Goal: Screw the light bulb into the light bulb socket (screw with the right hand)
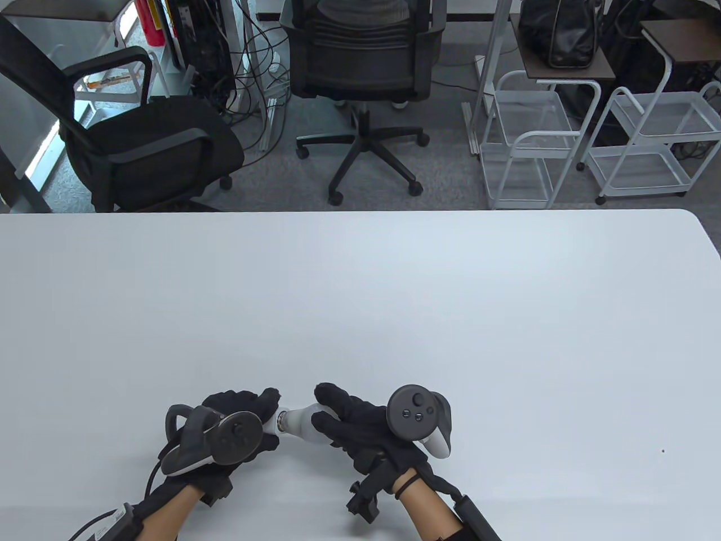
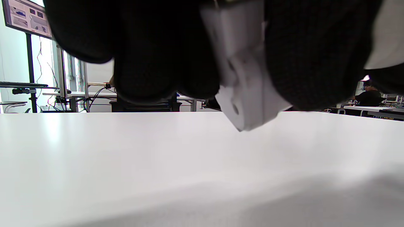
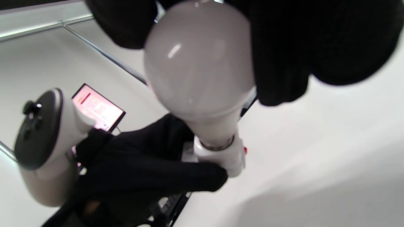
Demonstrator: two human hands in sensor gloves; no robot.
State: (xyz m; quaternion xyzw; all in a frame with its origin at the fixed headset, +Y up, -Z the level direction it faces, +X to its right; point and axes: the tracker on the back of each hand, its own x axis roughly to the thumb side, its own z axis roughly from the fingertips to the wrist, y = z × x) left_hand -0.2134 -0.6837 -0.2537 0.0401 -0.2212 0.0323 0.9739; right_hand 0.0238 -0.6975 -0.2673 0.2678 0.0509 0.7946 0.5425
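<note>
A white light bulb [image 1: 300, 421] is held level just above the table near its front edge. Its metal base sits in a white socket [image 1: 274, 422]. My left hand [image 1: 242, 414] grips the socket; in the left wrist view the socket's white body [image 2: 243, 78] hangs between my gloved fingers. My right hand [image 1: 349, 420] grips the bulb's globe, which fills the right wrist view [image 3: 199, 63], with the socket [image 3: 225, 157] below it. The thread is mostly hidden inside the socket.
The white table [image 1: 360, 304] stretches away behind the hands. Beyond its far edge stand two black office chairs [image 1: 360, 67] and white wire carts [image 1: 529, 141].
</note>
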